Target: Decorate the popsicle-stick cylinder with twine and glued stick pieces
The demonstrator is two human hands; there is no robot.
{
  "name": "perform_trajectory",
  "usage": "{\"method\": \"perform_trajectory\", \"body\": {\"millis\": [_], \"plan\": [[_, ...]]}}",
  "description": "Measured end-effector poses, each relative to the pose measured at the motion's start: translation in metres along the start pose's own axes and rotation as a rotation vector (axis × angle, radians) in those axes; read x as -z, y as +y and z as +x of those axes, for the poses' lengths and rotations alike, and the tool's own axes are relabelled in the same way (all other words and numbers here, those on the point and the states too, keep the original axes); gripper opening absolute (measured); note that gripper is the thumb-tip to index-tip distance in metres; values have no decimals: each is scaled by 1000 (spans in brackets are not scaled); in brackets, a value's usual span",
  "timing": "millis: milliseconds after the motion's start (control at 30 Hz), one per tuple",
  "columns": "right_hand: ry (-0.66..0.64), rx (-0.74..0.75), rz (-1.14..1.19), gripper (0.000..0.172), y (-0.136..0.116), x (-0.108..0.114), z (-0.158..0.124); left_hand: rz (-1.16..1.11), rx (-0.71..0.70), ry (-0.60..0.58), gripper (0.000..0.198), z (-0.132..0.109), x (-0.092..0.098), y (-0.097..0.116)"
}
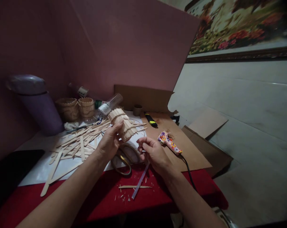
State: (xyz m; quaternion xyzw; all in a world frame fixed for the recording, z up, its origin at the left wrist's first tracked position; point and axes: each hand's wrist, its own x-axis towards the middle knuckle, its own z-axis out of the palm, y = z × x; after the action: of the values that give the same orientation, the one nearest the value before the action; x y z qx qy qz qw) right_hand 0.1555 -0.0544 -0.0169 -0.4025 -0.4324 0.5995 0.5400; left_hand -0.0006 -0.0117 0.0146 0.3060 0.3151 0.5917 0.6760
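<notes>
My left hand (112,139) is wrapped round a small tilted cup made of craft sticks (124,123), with twine tied round it. Close to the cup's lower right, my right hand (150,148) has its fingertips pinched together; whatever is between them is too small to make out. A clear glue stick (140,181) lies on the red cloth, its upper end reaching under my right hand. Scissors (121,163) rest just below the cup. Across the cloth lies a split piece of craft stick (135,186) among small splinters.
Loose craft sticks (82,147) are heaped at left. Two stick-and-twine cups (86,109), a plastic bottle (113,102) and a purple tumbler (40,107) stand or lie behind. On cardboard (193,155) at right are a patterned glue gun (170,144) with black cord and a utility knife (150,119).
</notes>
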Motion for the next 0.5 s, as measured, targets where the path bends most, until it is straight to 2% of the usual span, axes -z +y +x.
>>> {"method": "perform_trajectory", "body": {"millis": [167,367,500], "plan": [[55,44,161,12,-6,-3,-4,40,50,-65,25,-5,-4,-3],[73,-62,244,18,-14,4,-4,43,95,-45,23,-7,-5,-6],[99,28,229,23,-11,9,1,59,88,-87,24,-5,-3,-8]]}}
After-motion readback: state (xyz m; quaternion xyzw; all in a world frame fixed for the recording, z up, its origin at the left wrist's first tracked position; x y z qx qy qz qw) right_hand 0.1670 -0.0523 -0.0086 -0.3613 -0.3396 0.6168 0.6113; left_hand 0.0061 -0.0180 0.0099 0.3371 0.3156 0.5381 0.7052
